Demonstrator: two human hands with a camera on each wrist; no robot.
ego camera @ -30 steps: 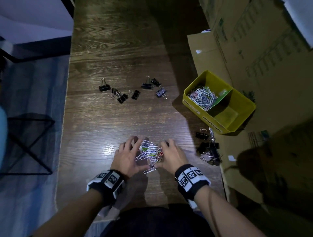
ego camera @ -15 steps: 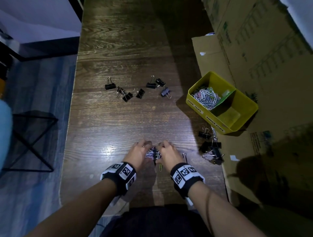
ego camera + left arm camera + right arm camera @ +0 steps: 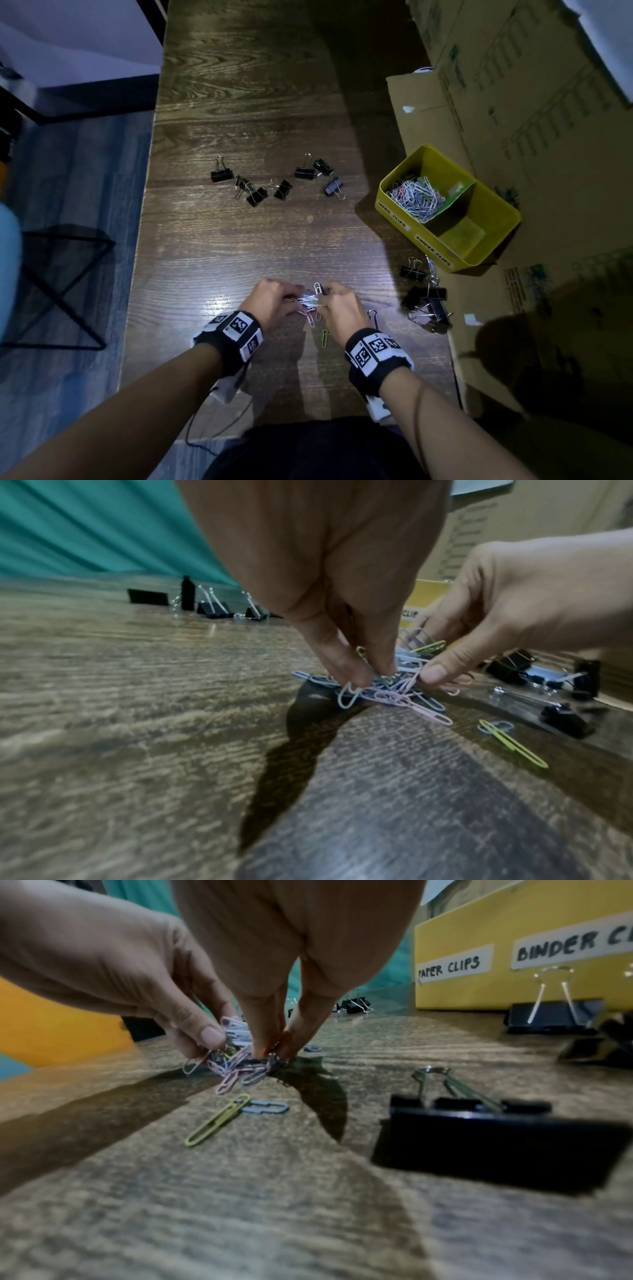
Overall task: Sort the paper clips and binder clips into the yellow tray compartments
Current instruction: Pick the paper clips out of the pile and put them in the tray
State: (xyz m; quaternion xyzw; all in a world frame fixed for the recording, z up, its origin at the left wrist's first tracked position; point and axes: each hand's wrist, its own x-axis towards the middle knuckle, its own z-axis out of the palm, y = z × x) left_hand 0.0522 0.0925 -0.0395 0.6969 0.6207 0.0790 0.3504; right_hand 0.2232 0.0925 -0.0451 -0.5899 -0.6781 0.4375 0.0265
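A small heap of coloured paper clips point(image 3: 310, 301) point(image 3: 394, 691) point(image 3: 232, 1056) sits near the table's front edge. My left hand point(image 3: 274, 301) point(image 3: 359, 674) and my right hand point(image 3: 337, 308) point(image 3: 274, 1053) pinch it together from both sides, fingertips down on the wood. A green paper clip point(image 3: 324, 337) point(image 3: 215, 1121) and a blue one point(image 3: 265, 1106) lie loose just behind the heap. The yellow tray point(image 3: 496, 236) stands at the right. Its compartment labelled paper clips holds a pile of clips point(image 3: 416, 198); the binder clips compartment point(image 3: 462, 236) shows only its bare floor.
Several black binder clips point(image 3: 281, 181) lie scattered mid-table; another cluster point(image 3: 426, 301) sits right of my hands, below the tray. One binder clip point(image 3: 479, 1123) lies close by my right wrist. Cardboard boxes point(image 3: 513, 85) line the right side. The table's left edge drops to the floor.
My hands have drawn closer together and gone from spread fingers around the clips to a tight pinch on the heap. Two clips now lie loose behind it.
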